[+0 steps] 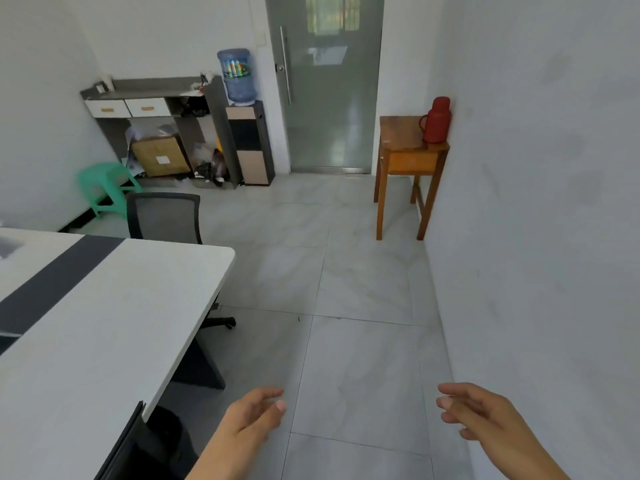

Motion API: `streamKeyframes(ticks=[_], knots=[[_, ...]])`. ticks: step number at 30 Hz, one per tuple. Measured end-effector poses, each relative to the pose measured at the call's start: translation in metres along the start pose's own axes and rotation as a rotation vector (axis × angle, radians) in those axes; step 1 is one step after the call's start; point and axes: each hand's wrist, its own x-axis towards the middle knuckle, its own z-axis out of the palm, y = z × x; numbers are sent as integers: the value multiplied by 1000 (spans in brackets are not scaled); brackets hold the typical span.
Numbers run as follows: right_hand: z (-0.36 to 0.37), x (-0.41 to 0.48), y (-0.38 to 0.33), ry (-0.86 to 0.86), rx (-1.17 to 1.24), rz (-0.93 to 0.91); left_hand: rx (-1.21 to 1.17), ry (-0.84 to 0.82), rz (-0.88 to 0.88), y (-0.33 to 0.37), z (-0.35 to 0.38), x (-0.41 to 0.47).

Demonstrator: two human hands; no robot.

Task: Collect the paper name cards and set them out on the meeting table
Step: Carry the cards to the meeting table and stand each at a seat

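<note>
- The bench fills your lower left: a smooth white slab with a rounded far corner. A broad dark stripe crosses it on a slant, from the left edge of view up to the far edge. Its long right edge runs from near your left arm away to that corner.
- You cannot tell from this view where the paper name cards are.
- A green plastic stool stands by the left wall. Nearer you, a black mesh-backed office chair is tucked against the bench's far edge.
- Behind them is a grey sideboard with two white drawers. A brown cardboard box sits in its open base. The small pale items on its top are too small to identify.
- A blue translucent water bottle sits upside down on a slim dispenser, just beside a frosted glass door with a long metal bar handle.
- Your left hand hangs over the glossy grey tiled floor. Its fingers are loosely extended, it is empty, and it touches nothing.
- A square wooden side table stands against the right wall with a red thermos upright on its back corner.
- Your right hand hangs near the plain white wall, well apart from the left. Its fingers are relaxed and slightly spread, and it holds nothing.
</note>
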Motion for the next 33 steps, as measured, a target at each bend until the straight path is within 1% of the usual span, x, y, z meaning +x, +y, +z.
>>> streamKeyframes(ticks=[6,11,14,17,20,24,29,33], knots=[[-11,138,-60,-78,-65,-15,-51,105,-70,29,-8,109],[1,260,-104,-79,-101,2,-22,98,-84,62,-36,237],[10,324,-147,-75,-117,-1,-4,68,-52,107,-66,313],[14,384,-195,-63,-115,-34,-1,87,0,159,-95,387],[15,441,-230,-46,-103,-42,6,49,35,203,-109,452],[18,528,-260,-59,-103,-20,-15,21,42,234,-119,538],[21,662,-304,-130,-138,-18,-81,93,-13,262,-133,644],[24,773,-358,-188,-161,-47,-123,165,-50,303,-150,725]])
